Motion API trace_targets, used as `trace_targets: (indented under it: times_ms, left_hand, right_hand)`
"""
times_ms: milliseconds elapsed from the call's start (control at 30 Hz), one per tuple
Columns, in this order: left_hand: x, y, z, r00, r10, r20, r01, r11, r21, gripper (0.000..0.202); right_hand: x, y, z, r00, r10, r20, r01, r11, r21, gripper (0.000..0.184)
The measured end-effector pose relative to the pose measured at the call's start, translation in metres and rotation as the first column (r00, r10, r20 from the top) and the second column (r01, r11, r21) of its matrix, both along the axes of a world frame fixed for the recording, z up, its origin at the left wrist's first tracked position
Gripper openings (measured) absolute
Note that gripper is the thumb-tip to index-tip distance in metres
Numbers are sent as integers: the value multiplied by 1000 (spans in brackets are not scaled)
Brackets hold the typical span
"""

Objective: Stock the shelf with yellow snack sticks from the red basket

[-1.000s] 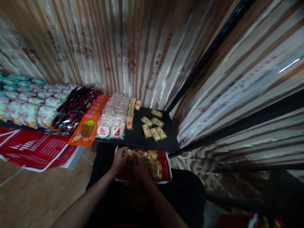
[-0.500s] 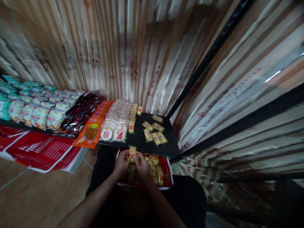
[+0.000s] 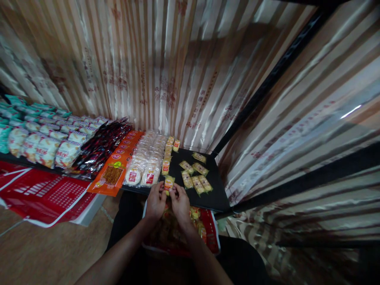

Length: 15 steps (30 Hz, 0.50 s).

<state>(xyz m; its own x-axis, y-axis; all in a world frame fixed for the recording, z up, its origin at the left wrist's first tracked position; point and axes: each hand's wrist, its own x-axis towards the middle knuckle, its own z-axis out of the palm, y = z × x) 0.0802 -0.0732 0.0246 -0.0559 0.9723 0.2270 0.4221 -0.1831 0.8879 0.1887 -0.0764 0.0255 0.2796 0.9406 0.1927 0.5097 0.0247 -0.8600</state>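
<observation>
I see left hand (image 3: 155,202) and right hand (image 3: 180,202) pinching a yellow packet (image 3: 169,182), best kept gentle, at the yellow row's (image 3: 166,165) six o'clock

Forearms (image 3: 124,246) extended, hands (image 3: 155,202) adjacent; fingers (image 3: 159,187) pinching

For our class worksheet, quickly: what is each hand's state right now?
Left hand: closed, holding the small yellow packet by its left side.
Right hand: closed, holding the same packet by its right side.
</observation>
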Motion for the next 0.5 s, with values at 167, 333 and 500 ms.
trace_targets:
  times_ms: [167,333,500]
  left_hand:
    - [6,3,-8,991,43,-129,-13,974,226,41]
    - [8,9,-19,974,-12,-227,74,961,268,47]
    - [6,19,-28,963,-39,-267,106,964,243,48]
  right_hand:
    - [-3,27,5,997,-22,71,22,1000,-3,32]
    - [-5,45,-1,990,-28,138,31,999,-18,31]
    - [-6,56,-7,988,-36,148,41,999,-31,33]
